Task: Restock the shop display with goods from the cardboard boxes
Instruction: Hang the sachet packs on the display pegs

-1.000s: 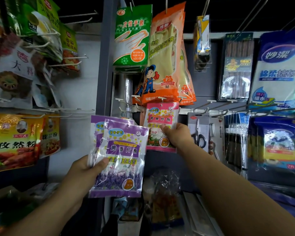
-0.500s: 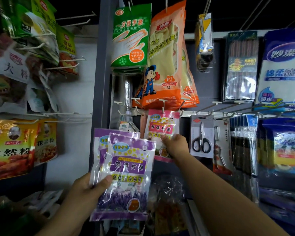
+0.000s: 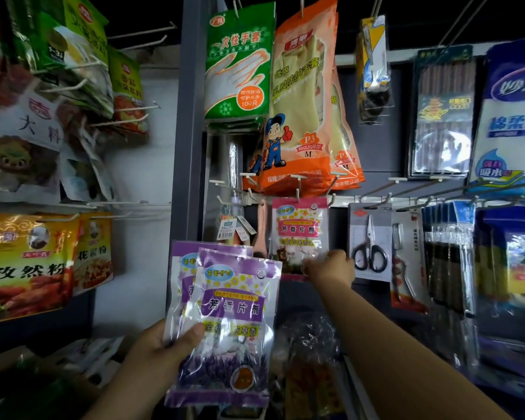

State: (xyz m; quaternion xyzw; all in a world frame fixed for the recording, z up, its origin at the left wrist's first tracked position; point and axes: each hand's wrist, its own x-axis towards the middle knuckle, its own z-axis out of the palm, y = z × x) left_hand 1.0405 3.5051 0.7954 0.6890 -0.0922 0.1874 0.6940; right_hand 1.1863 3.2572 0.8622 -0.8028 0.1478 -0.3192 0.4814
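Left hand [image 3: 161,350] gripping low, right hand [image 3: 331,266] pinching higher.

Small general shop, pretty clearly. Retail packs hung in rows on metal peg hooks [image 3: 140,33]: green disposable glove packs [image 3: 238,65], orange rubber glove bags [image 3: 303,110], carded scissors [image 3: 370,244], spice sachets [image 3: 25,265] off to the left, cleaning cloths [image 3: 509,116] on the right. Small price tags [image 3: 226,230] clipped near the rail too.
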